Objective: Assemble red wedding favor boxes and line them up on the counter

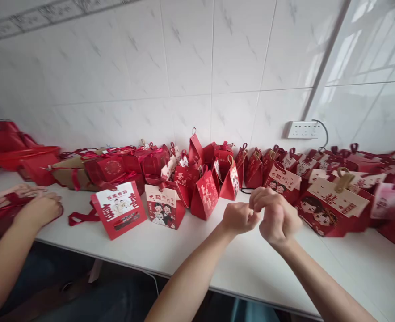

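Observation:
My left hand (240, 217) and my right hand (278, 218) are raised close together over the front of the white table (251, 268). Both have curled fingers and meet at the fingertips, slightly blurred. Whatever lies between them, if anything, is hidden. Behind and to the right of my right hand stands a red gift box with a cream flap and a cartoon couple (325, 214). A smaller box of the same kind (281, 182) is just behind the hands. To the left of my left hand is a red triangular box (204, 197).
At far left, a co-worker's hands (39, 208) hold a red item with ribbon. A red box with a white label (119, 210) and a cartoon-couple box (164, 208) stand near the front. Several more red boxes line the tiled wall. A power strip (304, 130) is on the wall.

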Motion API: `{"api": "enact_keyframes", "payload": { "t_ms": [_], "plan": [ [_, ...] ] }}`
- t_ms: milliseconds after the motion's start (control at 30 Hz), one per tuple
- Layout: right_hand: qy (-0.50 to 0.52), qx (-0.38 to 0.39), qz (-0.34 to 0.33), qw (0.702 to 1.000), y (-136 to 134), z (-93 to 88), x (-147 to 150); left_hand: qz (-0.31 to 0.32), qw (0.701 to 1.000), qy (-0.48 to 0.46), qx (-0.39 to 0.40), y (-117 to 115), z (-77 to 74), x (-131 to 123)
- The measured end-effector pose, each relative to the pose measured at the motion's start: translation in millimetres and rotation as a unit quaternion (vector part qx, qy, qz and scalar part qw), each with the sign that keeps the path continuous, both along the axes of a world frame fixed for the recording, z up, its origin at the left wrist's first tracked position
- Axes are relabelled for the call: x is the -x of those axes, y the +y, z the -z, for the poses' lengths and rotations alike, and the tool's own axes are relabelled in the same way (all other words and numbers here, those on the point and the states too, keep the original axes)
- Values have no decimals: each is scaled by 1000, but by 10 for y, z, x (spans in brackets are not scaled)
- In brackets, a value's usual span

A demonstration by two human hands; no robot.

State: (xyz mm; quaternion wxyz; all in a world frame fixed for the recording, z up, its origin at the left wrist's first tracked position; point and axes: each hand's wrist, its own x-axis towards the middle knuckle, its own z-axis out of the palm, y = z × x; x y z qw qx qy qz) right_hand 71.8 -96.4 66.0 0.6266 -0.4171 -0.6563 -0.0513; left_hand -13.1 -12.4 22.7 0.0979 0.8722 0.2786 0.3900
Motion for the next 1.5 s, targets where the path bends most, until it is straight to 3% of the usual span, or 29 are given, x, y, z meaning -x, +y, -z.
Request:
{"api": "enact_keyframes", "payload": {
  "t_ms": [67,133,233,333,400,500,533,600,667,733,867,967,1067,1167,1233,1300,1400,1467,1500],
  "plan": [
    [84,3,43,996,304,102,-107,-44,999,-13,-17,23,-19,29],
    [105,90,118,983,463,268,-250,-68,996,-33,-39,15,-45,62],
    [107,212,153,959,514,484,-445,-53,991,-85,-92,-94,-139,129],
    [95,265,140,949,498,570,-505,-39,966,-188,-175,-258,-325,319],
    [76,291,117,947,500,582,-473,-67,932,-270,-233,-333,-475,594],
    [51,314,87,944,521,585,-392,-139,879,-344,-300,-366,-653,1269],
    [43,321,78,943,529,585,-368,-172,858,-363,-320,-365,-682,1544],
    [29,333,65,940,542,587,-334,-302,797,-401,-336,-363,-679,2106],
    [19,343,56,937,553,587,-319,-399,774,-429,-241,-358,-604,2608],
    [14,354,52,934,562,585,-319,-453,767,-446,-84,-337,-489,2979],
    [17,377,55,924,558,580,-344,-423,798,-426,56,-253,-277,3288],
    [20,389,55,919,534,577,-360,-398,816,-411,74,-221,-212,3291],
    [23,389,55,919,506,570,-357,-423,786,-451,-3,-265,-288,3233],
    [26,386,54,920,491,556,-338,-443,732,-502,-124,-392,-529,3058],
    [29,383,54,922,491,547,-324,-421,703,-527,-226,-515,-726,2808],
    [36,378,58,923,494,538,-319,-382,702,-522,-298,-638,-870,2437],
    [69,366,68,925,498,521,-349,-317,759,-503,-266,-732,-862,1748],
    [115,351,82,926,501,504,-405,-198,852,-458,-156,-699,-713,1300],
    [148,341,92,924,504,497,-443,-165,879,-431,-121,-659,-614,1102]
  ]
}}
